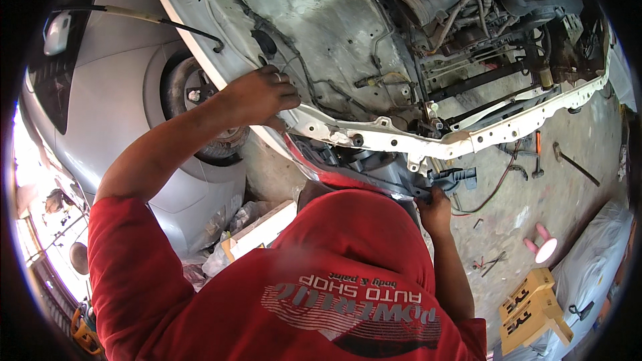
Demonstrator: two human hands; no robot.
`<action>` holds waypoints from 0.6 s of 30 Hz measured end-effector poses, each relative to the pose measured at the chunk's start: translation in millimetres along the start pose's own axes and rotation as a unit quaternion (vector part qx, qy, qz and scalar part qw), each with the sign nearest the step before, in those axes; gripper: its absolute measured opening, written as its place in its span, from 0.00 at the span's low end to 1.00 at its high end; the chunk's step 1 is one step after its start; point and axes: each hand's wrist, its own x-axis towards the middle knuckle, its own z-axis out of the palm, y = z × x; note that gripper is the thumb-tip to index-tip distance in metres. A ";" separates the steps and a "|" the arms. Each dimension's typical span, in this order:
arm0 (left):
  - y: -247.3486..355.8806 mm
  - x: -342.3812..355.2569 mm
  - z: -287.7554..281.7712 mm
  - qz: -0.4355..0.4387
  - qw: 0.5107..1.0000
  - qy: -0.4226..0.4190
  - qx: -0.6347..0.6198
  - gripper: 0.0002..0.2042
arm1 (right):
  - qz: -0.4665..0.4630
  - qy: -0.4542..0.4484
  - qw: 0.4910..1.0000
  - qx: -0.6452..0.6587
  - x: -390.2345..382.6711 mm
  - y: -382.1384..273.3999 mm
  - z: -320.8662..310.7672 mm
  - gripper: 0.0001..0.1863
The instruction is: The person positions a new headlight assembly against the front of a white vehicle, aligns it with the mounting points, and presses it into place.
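Observation:
My left hand (pixel 269 98) wears a ring and is curled over the white front frame (pixel 328 127) of a car at its left corner. Just below that frame sits what looks like a headlight (pixel 361 177), dark grey with a glossy red curved edge. My right hand (pixel 436 210) is closed on the headlight's right end, beside a black plastic bracket (pixel 455 178). My red shirt (pixel 361 227) hides the headlight's lower side. The open engine bay (pixel 307 20) lies beyond both hands.
A silver car (pixel 120 73) with its wheel (pixel 200 113) stands close at left. A hammer (pixel 575 164) and other tools lie on the concrete floor at right. Cardboard boxes (pixel 531 311) rest by a plastic-wrapped bundle (pixel 595 254). A prop rod (pixel 134 17) crosses at upper left.

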 end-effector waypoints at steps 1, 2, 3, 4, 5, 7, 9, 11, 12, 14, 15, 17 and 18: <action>0.2 -1.2 2.1 0.005 1.000 0.014 -0.003 0.27 | 0.012 -0.011 1.000 0.012 0.9 -1.1 -0.8 0.17; 1.0 -0.8 2.4 0.010 1.000 0.028 -0.006 0.27 | 0.012 -0.012 1.000 0.004 1.6 -2.0 -1.6 0.17; 1.7 -0.2 1.9 0.018 0.999 0.037 0.004 0.26 | 0.012 -0.013 1.000 -0.004 2.3 -3.0 -2.3 0.17; 2.5 -0.1 0.6 0.026 0.999 0.045 0.013 0.25 | 0.012 -0.015 1.000 -0.012 2.7 -4.1 -3.1 0.17; 4.3 0.5 -1.8 0.034 0.998 0.053 0.024 0.24 | 0.014 -0.015 1.000 -0.006 2.9 -5.7 -4.2 0.17; 13.3 2.0 -4.3 0.060 0.995 0.054 0.053 0.18 | 0.017 -0.015 1.000 0.005 2.8 -9.3 -6.3 0.17; 20.7 0.1 -0.6 0.073 0.993 0.058 0.072 0.13 | 0.040 -0.029 0.999 -0.002 3.9 -16.7 -10.1 0.17; 23.9 -6.0 9.9 0.075 0.992 0.065 0.083 0.09 | 0.042 -0.027 0.999 -0.005 3.2 -16.5 -10.1 0.17; 25.5 -7.3 11.6 0.055 0.992 0.097 0.058 0.08 | 0.034 -0.019 0.999 -0.004 2.5 -13.9 -8.5 0.16; 27.4 -9.0 11.4 0.024 0.994 0.109 0.013 0.07 | 0.027 -0.014 1.000 0.001 2.0 -13.1 -7.6 0.16; 27.5 -9.8 11.2 0.008 0.993 0.114 -0.009 0.07 | 0.029 -0.017 0.999 0.005 2.5 -14.6 -8.4 0.16; 26.3 -10.7 11.6 0.006 0.994 0.106 -0.023 0.07 | 0.023 -0.014 1.000 0.006 2.8 -14.1 -7.9 0.16; 26.2 -10.7 11.9 0.005 0.994 0.102 -0.030 0.07 | 0.015 -0.008 1.000 0.003 2.6 -11.9 -6.8 0.16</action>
